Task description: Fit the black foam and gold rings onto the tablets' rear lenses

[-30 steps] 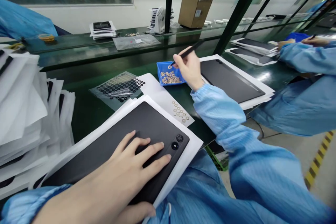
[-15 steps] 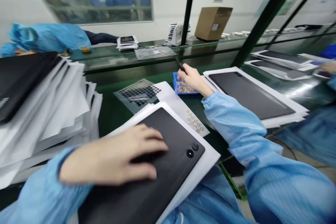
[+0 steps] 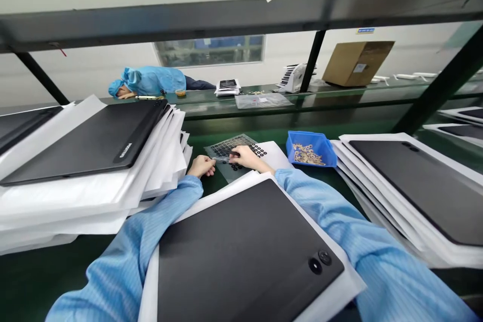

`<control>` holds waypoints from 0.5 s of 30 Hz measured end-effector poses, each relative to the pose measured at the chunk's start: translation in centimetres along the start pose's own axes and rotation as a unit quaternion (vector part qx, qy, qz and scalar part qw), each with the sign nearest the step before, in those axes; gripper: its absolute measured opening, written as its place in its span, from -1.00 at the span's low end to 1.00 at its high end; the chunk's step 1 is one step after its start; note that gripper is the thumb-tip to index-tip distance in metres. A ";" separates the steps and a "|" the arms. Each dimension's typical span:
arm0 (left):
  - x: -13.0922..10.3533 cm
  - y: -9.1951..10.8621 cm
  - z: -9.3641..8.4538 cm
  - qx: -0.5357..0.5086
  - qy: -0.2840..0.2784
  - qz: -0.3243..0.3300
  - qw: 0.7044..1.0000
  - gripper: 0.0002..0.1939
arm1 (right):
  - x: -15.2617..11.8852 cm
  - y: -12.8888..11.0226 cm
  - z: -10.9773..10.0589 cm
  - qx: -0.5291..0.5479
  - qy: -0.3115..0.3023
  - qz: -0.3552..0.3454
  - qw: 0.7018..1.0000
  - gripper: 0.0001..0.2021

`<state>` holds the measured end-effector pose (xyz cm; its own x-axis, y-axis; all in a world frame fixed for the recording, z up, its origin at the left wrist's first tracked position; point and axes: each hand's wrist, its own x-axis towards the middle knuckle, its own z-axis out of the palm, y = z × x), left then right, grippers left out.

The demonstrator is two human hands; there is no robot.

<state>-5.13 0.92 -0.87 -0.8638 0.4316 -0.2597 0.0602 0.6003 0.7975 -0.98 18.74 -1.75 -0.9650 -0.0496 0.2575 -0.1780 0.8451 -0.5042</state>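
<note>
Pinched fingers of the left hand [image 3: 203,166] grip one end of a small, clear, glossy plastic strip [image 3: 222,159], the thumb and forefinger closed on it while the other fingers curl in. Opposite it, the right hand [image 3: 247,157] is closed around a slim black tool [image 3: 234,153], of which only a short dark length shows; its fingertips are at the strip's other end, but whether they grip the strip too cannot be told. The strip lies between the two hands, over a transparent sheet dotted with rows of small black rings [image 3: 241,142]. That sheet rests on the dark green worktop [image 3: 204,128], and a white paper sheet [image 3: 277,153] lies against its right side. Nearer the wearer, a large dark grey tablet with two round black camera rings [image 3: 241,256] lies back up on white paper sleeves [image 3: 349,282], turned at an angle between the two blue-sleeved forearms. Right of the white sheet stands a blue open plastic bin [image 3: 329,153], holding a heap of small tan rings [image 3: 307,154]. Farther right, another dark grey tablet [image 3: 422,176] tops a pile of white sleeves [image 3: 381,206]. To the left rises a tall, uneven stack of white sleeves [image 3: 94,201], with a black tablet bearing pale lettering [image 3: 86,146] lying on it.
</note>
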 end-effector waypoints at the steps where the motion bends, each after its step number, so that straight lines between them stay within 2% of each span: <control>1: 0.2 -0.1 0.0 -0.024 -0.002 -0.013 1.000 -0.77 | 0.1 0.2 0.1 0.001 0.003 -0.003 1.000 -0.95; 5: 1.1 -0.1 0.4 -0.124 -0.015 -0.049 0.991 -0.74 | 0.2 0.6 -0.4 0.010 0.020 -0.005 1.000 -0.90; 9: 1.2 0.2 1.2 -0.219 -0.042 -0.036 0.974 -0.72 | 0.2 0.7 -1.0 0.017 0.021 -0.011 1.000 -0.90; 12: 1.1 0.1 1.7 -0.250 -0.052 -0.028 0.966 -0.76 | 0.1 0.8 -0.9 0.008 0.013 -0.013 1.000 -0.90; 15: 1.2 -0.1 2.3 -0.266 -0.058 -0.027 0.962 -0.76 | 0.0 0.6 -0.4 -0.006 0.038 -0.008 0.999 -0.92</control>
<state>-5.07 2.94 -2.48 -0.7955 0.4999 -0.3424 -0.2734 0.2081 0.9391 -1.05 19.41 -1.72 -0.9447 -0.0241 0.3271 -0.1914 0.8505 -0.4899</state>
